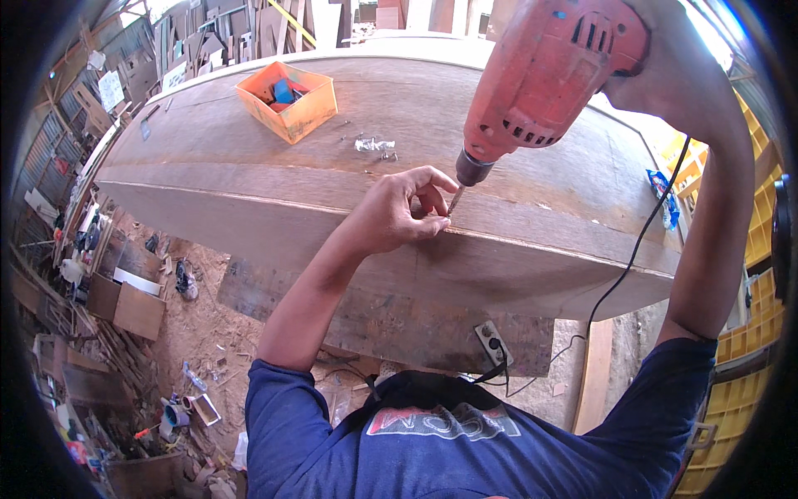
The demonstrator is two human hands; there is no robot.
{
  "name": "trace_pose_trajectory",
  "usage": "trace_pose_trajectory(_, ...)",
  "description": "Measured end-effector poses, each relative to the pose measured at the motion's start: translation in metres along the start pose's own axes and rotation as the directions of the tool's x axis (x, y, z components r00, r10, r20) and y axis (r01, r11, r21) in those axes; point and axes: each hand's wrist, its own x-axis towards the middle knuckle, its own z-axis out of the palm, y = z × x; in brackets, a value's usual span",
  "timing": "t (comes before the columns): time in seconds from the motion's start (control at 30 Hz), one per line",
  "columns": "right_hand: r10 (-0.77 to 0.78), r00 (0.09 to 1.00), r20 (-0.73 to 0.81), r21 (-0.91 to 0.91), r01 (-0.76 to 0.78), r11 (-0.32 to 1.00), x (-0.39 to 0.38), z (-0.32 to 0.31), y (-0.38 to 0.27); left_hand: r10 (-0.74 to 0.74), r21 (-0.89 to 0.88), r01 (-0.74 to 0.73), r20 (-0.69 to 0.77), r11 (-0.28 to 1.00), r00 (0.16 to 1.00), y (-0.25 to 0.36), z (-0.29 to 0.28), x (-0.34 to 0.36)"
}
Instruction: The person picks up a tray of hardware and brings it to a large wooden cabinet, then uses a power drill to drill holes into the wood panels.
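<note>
A red corded power drill (544, 79) is tilted down over the near top edge of a large plywood box (249, 187). My right hand (677, 71) grips it by its handle, which is partly hidden by the hand. From the grey chuck (474, 169) a thin bit (456, 198) reaches down to the edge. Beside the bit's tip my left hand (395, 208) rests on the wood, thumb and forefinger curled together around a tiny thing that I cannot make out. Past that hand lie several loose screws (386, 155) and a clear crumpled plastic bag (368, 145).
On the panel stands an orange plastic bin (303, 125) holding small items, one of them blue. A blue packet (662, 200) lies at the right end. The drill's black cord (640, 237) hangs past the box's edge. Below sits a power strip (494, 345); wood scraps litter the floor at left.
</note>
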Motion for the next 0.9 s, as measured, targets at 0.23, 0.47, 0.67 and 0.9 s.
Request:
trace_pose_trajectory(0.23, 0.001, 1.000, -0.027, 0.018, -0.001, 1.000, 0.005, 0.010, -0.002, -0.018, 0.035, 0.019, -0.025, 0.999, 1.000, 0.007, 0.000, 0.000)
trace_pose_trajectory(0.47, -0.098, 0.995, -0.011, 0.134, 0.098, 0.986, 0.003, 0.002, 0.010, 0.004, -0.001, -0.004, 0.003, 1.000, 1.000, 0.005, -0.003, 0.000)
trace_pose_trajectory(0.67, -0.058, 0.998, 0.031, 0.092, 0.055, 0.994, 0.001, -0.001, 0.008, 0.060, -0.045, -0.060, -0.009, 0.997, 0.998, -0.009, -0.001, 0.004)
trace_pose_trajectory(0.9, 0.003, 0.998, -0.059, -0.015, -0.004, 1.000, 0.002, 0.009, -0.017, 0.052, -0.065, -0.051, 0.007, 0.997, 0.999, -0.002, -0.001, 0.003)
